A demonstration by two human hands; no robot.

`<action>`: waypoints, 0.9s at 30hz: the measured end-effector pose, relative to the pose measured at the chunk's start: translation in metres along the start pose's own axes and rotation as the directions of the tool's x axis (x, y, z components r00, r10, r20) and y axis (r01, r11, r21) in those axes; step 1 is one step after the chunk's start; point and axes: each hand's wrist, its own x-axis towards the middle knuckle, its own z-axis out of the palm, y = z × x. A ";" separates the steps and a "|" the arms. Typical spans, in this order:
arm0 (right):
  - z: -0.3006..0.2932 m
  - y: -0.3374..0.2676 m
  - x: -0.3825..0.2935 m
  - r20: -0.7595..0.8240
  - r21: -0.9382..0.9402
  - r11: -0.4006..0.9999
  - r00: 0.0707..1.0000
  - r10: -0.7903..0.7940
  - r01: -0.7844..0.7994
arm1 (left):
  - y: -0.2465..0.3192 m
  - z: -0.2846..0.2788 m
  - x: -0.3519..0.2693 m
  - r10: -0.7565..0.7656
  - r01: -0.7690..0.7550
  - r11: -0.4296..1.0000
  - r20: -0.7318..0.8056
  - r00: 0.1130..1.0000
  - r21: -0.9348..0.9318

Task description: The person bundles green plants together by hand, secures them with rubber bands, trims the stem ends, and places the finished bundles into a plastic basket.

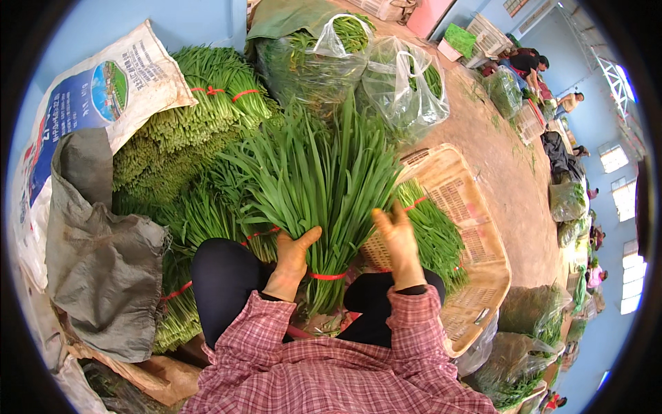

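Note:
A large bunch of long, flat green leaves (326, 181) stands fanned out before me, its stems ringed near the bottom by a red tie (328, 276). My left hand (292, 259) grips the bunch's left side, thumb across the leaves and fingers hidden behind. At its right edge is my right hand (399, 246), fingers spread and slightly blurred; I see nothing held in it. Close beyond that hand, a tied bunch of greens (434, 238) lies in a tan plastic crate (465, 191). My knees flank the stems of the upright bunch.
Tied bunches of greens (191, 119) are piled left, beside a printed woven sack (103, 88) and grey cloth (108, 248). Clear plastic bags of greens (315, 72) stand ahead. People (527, 64) and more bagged greens (532, 310) line the right side, across the floor (496, 155).

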 end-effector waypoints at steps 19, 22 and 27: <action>0.039 0.017 0.004 0.177 0.399 0.889 0.970 0.168 -0.227 | 0.016 0.002 0.002 -0.036 0.037 0.999 0.051 0.998 -0.030; 0.033 0.012 0.010 0.157 0.089 0.988 0.981 0.111 -0.126 | 0.017 0.009 0.000 -0.030 0.030 1.000 -0.002 1.000 0.006; 0.014 -0.045 -0.003 -0.236 -0.572 0.729 0.776 -0.585 0.376 | 0.017 0.006 0.002 -0.034 0.047 0.986 -0.084 0.996 0.160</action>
